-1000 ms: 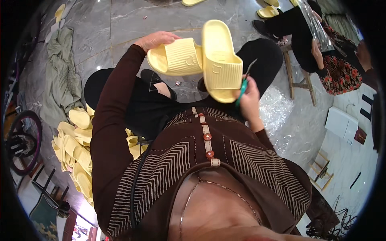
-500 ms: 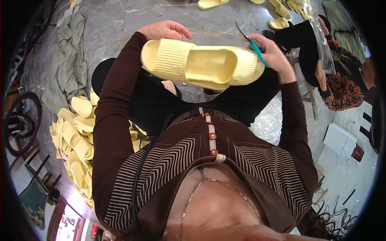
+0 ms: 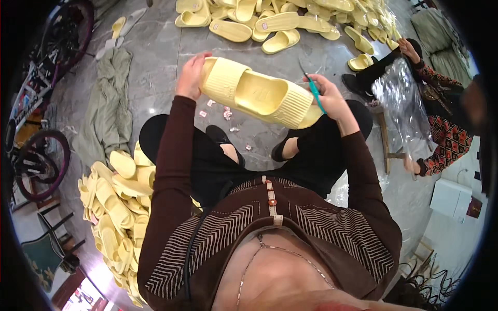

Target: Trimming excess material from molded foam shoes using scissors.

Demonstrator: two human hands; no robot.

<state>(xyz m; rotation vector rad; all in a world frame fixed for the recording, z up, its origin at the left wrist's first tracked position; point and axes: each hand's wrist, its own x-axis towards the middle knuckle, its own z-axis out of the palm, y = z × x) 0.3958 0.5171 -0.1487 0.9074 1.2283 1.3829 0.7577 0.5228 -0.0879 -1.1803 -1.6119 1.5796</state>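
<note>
A pair of yellow slide slippers (image 3: pixel 262 93), fitted one into the other, is held out above my knees. At their left end, my left hand (image 3: pixel 191 76) is closed, with its fingertips behind the slippers. Close to their right end, my right hand (image 3: pixel 330 96) grips a slim tool (image 3: pixel 315 94) with a teal handle and a thin dark tip pointing away from me. Whether that hand also touches the slippers, I cannot tell. Small pinkish and whitish scraps (image 3: pixel 227 113) lie on the floor between my feet.
Yellow slippers pile up at my left (image 3: pixel 116 207) and along the far floor (image 3: pixel 280 23). A grey-green cloth (image 3: pixel 106 98) and a bicycle (image 3: pixel 44 150) are farther left. At right, another person (image 3: pixel 446 129) holds clear plastic wrapping (image 3: pixel 399 103) near a wooden stool (image 3: pixel 384 142).
The view has shifted, bringing in more of the far slipper pile. My left hand has come onto the slippers' left end. The pair now slopes down to the right. The other person's plastic has spread out.
</note>
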